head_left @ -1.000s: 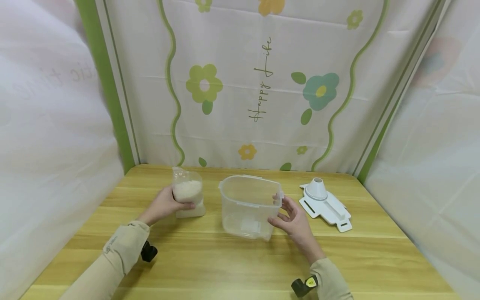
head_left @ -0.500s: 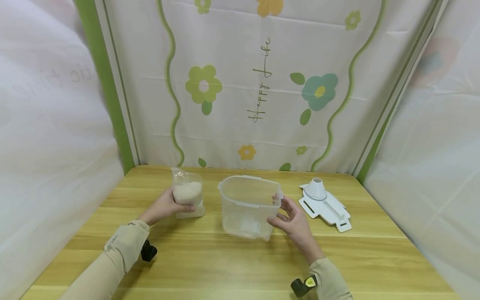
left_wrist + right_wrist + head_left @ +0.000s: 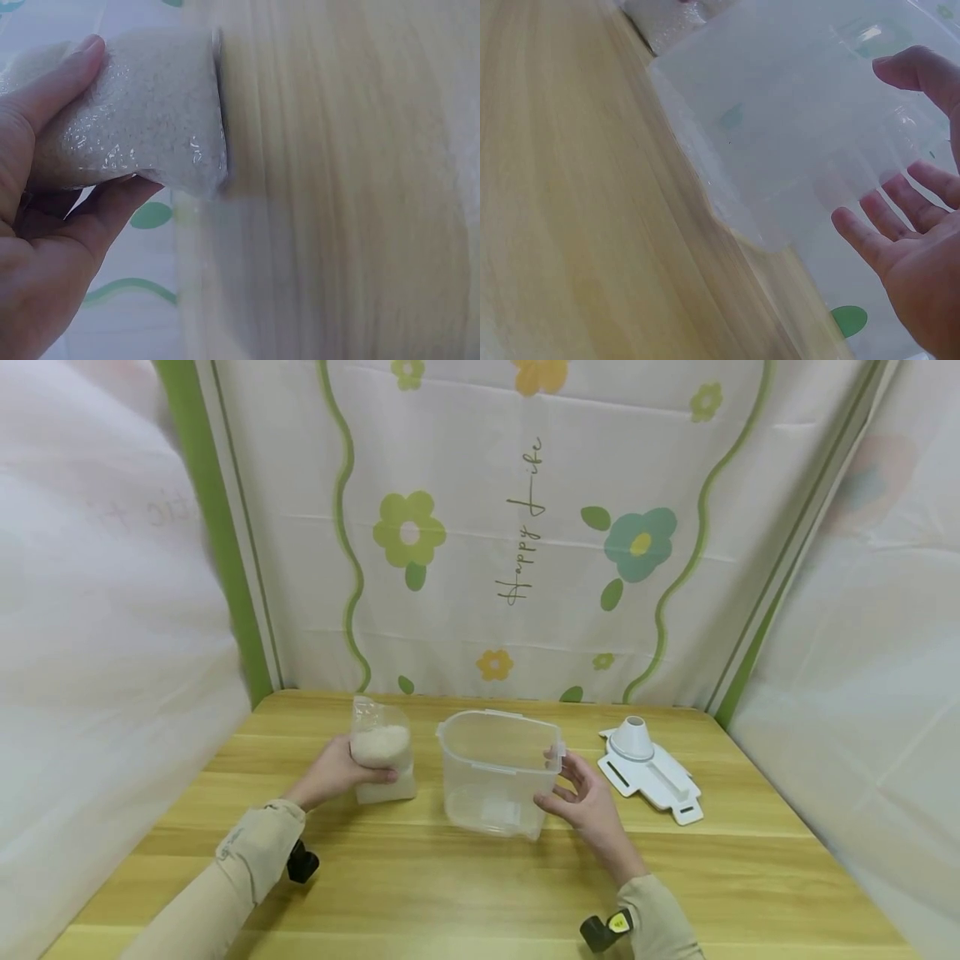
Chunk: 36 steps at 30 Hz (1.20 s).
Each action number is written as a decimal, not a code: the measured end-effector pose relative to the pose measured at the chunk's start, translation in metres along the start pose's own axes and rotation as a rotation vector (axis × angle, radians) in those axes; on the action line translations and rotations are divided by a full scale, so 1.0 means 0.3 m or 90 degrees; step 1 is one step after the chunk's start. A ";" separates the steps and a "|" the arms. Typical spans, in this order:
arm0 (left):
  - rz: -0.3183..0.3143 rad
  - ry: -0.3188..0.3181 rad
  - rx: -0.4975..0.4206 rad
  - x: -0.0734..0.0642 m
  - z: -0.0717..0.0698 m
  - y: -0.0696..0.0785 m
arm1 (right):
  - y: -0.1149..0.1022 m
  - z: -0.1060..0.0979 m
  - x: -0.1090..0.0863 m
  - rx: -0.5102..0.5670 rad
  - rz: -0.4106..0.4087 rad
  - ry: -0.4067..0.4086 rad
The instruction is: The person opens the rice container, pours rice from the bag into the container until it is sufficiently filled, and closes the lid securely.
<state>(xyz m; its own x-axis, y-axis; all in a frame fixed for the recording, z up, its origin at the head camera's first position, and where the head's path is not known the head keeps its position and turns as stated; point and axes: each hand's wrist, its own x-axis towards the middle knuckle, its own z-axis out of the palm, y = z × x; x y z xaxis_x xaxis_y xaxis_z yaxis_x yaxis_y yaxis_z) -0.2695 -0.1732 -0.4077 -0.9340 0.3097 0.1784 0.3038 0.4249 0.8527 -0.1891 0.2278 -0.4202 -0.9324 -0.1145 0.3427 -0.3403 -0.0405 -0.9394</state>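
Observation:
My left hand [image 3: 347, 774] grips a clear plastic bag of rice [image 3: 381, 745], thumb across the near side. In the left wrist view the rice bag [image 3: 150, 112] fills the upper left, with fingers beneath it. Whether its lower edge touches the table cannot be told. Just right of the bag stands a clear plastic container [image 3: 480, 797], upright, with no lid on it. My right hand [image 3: 588, 806] holds its right end, thumb at the near wall and fingers around the side. The right wrist view shows the hand [image 3: 922, 255] beside the see-through container wall [image 3: 765, 120].
A white lid [image 3: 660, 781] with a cone-shaped spout lies on the table right of the right hand. The wooden table [image 3: 450, 893] is enclosed by a patterned curtain [image 3: 465, 527] at the back and pale sheets at both sides.
My left hand has shifted slightly right and toward me with the rice bag. The right hand, the container and the lid have stayed in place.

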 end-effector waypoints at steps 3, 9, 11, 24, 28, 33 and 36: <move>0.004 -0.003 0.006 -0.001 -0.002 0.004 | 0.002 -0.001 -0.001 -0.001 0.002 0.005; 0.004 0.009 0.057 -0.017 -0.015 0.036 | 0.003 -0.001 0.003 -0.004 0.002 -0.001; 0.010 0.010 0.079 -0.026 -0.021 0.055 | 0.003 -0.001 0.004 -0.007 0.002 -0.001; 0.066 0.030 0.164 -0.075 -0.074 0.212 | 0.002 -0.003 0.002 -0.009 0.000 -0.002; 0.109 0.029 0.192 -0.079 -0.086 0.269 | 0.000 -0.004 0.004 -0.002 0.000 -0.001; 0.146 0.000 0.213 -0.065 -0.094 0.342 | 0.001 -0.005 0.005 0.002 0.005 -0.003; 0.142 -0.018 0.237 -0.049 -0.095 0.377 | 0.004 -0.006 0.004 -0.002 0.006 -0.002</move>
<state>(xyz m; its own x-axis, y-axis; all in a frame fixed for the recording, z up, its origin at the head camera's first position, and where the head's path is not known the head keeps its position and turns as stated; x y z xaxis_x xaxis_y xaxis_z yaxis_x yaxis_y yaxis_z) -0.2267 -0.1538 -0.2999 -0.8336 0.4501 0.3203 0.5499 0.6210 0.5585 -0.1907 0.2295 -0.4210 -0.9352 -0.1182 0.3337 -0.3317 -0.0365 -0.9427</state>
